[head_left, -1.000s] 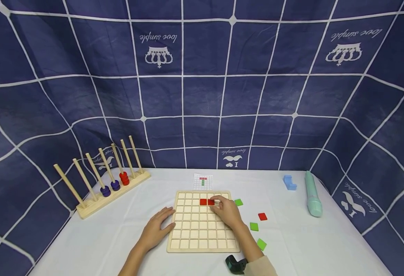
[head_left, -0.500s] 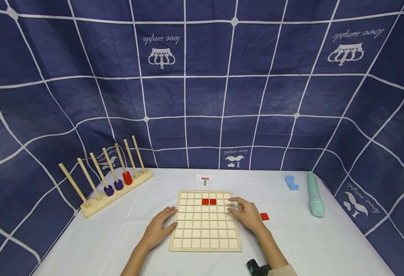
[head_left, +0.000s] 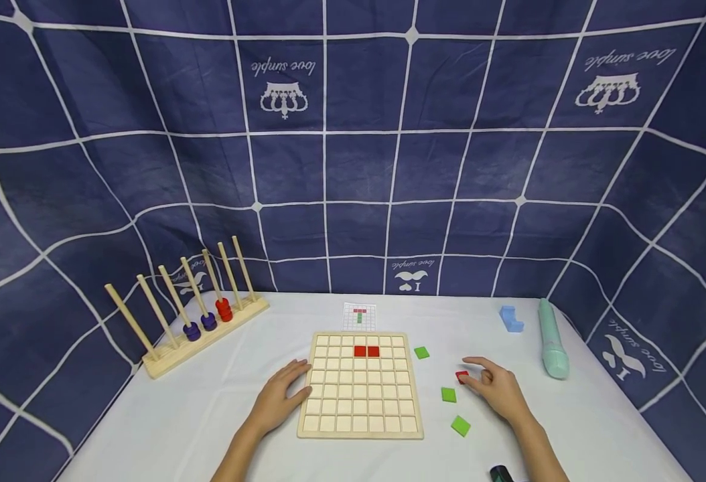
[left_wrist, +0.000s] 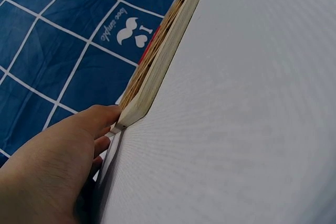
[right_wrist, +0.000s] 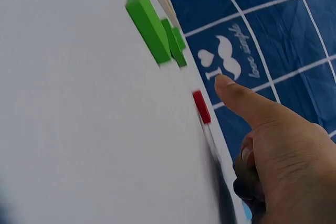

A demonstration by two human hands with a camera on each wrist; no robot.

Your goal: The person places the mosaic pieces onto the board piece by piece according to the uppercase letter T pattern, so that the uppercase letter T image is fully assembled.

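A peg rack [head_left: 216,329] with purple and red rings stands at the far left corner of the desk [head_left: 178,428]. A person's left hand [head_left: 277,396], its grip spread, touches the left edge of a gridded board [head_left: 360,390], where two red tiles [head_left: 360,351] sit side by side in the second row from the far edge. A printed card [head_left: 360,316] lies just beyond. Three green tiles [head_left: 449,395] lie right of the board. Near them, a third red tile [head_left: 461,377] rests on the desk at the right hand's [head_left: 500,395] thumb tip; that grip is spread, contact impossible to tell. A blue block [head_left: 511,320] and a teal stick [head_left: 552,345] lie toward the desk's far right corner.
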